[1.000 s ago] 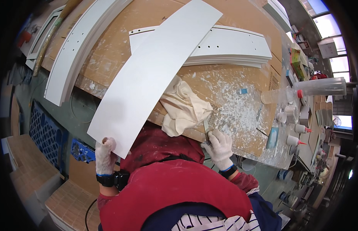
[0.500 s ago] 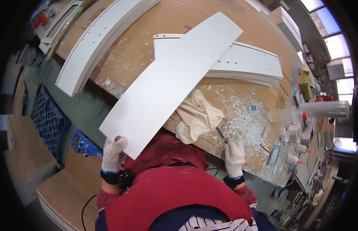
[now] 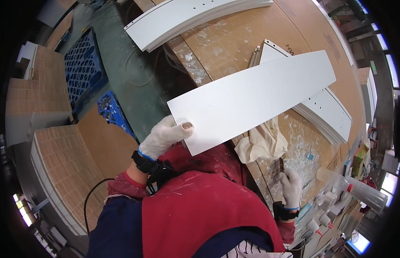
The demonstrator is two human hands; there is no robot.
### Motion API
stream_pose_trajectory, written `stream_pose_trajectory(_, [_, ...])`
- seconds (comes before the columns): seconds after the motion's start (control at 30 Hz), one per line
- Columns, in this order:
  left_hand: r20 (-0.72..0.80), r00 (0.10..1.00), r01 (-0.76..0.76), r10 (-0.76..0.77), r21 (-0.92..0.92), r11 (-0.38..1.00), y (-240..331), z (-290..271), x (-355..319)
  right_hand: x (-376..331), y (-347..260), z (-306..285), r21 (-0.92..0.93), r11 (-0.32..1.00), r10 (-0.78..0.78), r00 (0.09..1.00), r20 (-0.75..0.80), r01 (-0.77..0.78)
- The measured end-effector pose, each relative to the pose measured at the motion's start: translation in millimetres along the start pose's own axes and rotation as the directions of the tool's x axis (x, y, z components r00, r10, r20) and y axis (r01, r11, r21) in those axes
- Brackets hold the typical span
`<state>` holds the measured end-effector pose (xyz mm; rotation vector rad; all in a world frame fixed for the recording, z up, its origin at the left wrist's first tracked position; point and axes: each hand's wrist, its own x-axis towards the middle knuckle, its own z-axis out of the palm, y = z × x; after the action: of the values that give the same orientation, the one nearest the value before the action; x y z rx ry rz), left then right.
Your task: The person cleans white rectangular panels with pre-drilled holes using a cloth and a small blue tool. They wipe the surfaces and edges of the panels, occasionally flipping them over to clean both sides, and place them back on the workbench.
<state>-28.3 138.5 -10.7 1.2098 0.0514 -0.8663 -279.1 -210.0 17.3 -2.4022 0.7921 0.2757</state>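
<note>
We are noting the left hand (image 3: 163,135) closed over the lower left corner of a long white board (image 3: 251,99) at the centre of the frame; its thumb is pressing on the upper face, while its fingers are going out of sight beneath. At the lower right, the right hand (image 3: 291,188) is curling around what we are judging to be a thin dark tool (image 3: 281,164); we cannot tell how tightly.

As to progress, we are counting one board in hand, its upper face showing plain. That board is crossing over one stack of boards (image 3: 331,112) right of centre; a second stack (image 3: 178,21) is lying along the top of the frame. We are finding nothing that marks either stack as done or left to do. The tool is standing apart from the board, so it is not working the board now.

A cream cloth (image 3: 264,142) is lying below the board, and white flakes (image 3: 299,165) are littering the cardboard (image 3: 234,51) nearby.
</note>
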Motion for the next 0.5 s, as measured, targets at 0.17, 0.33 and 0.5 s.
stream_pose_trajectory(0.17, [0.189,0.977,0.073,-0.1,0.146,0.987,16.8,-1.9,-3.1,46.6,-41.8,-78.0,-0.002,0.989,-0.144,0.965,-0.218,0.148])
stream_pose_trajectory(0.33, [0.196,0.967,0.14,-0.165,0.135,0.981,17.1,-5.1,-7.6,123.4,-104.3,-113.1,0.142,0.985,-0.088,0.992,-0.095,0.101])
stream_pose_trajectory(0.5, [0.193,0.951,0.196,-0.241,0.227,0.954,26.5,-7.2,-8.1,219.0,-111.4,-112.3,-0.295,0.917,-0.355,0.885,-0.3,0.268])
